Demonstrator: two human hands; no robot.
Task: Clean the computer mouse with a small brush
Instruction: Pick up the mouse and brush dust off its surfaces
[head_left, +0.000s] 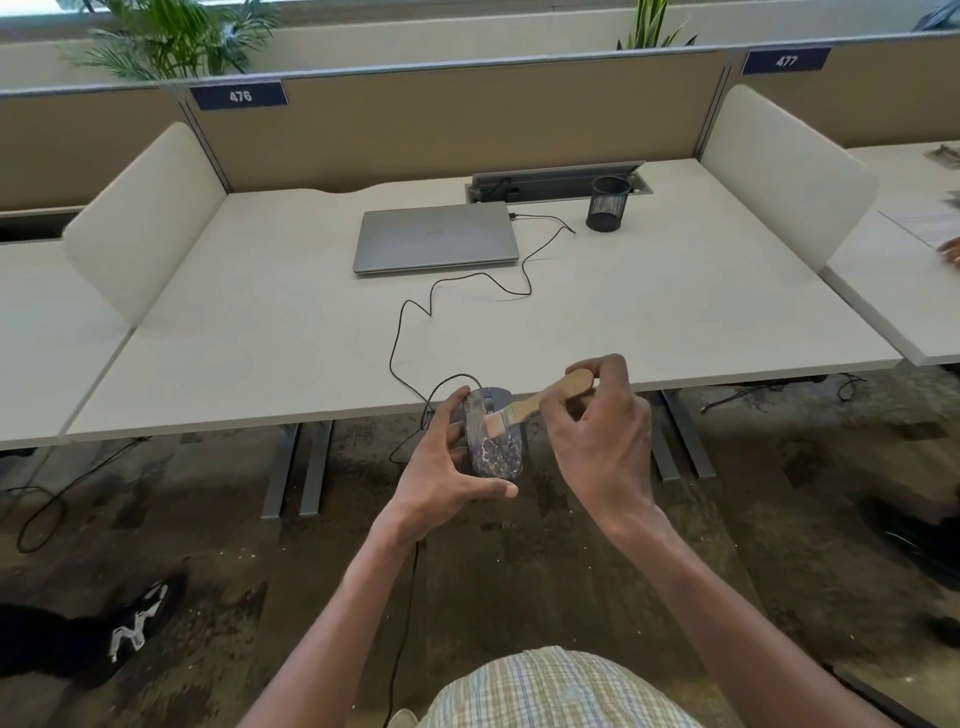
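**One mouse, one brush, held off the desk edge**

The left hand (447, 467) cradles the single computer mouse (493, 441), thumb curled under its near end and fingers wrapped round its left side; its long axis runs away from the person, cable end farthest. The right hand (597, 436) pinches the one small brush (540, 402) by its wooden handle, bristles touching the mouse's top, handle slanting up and right. Beyond the fingers: one desk (260, 338), one cable (415, 312), one closed laptop (436, 239), one mesh cup (608, 202).
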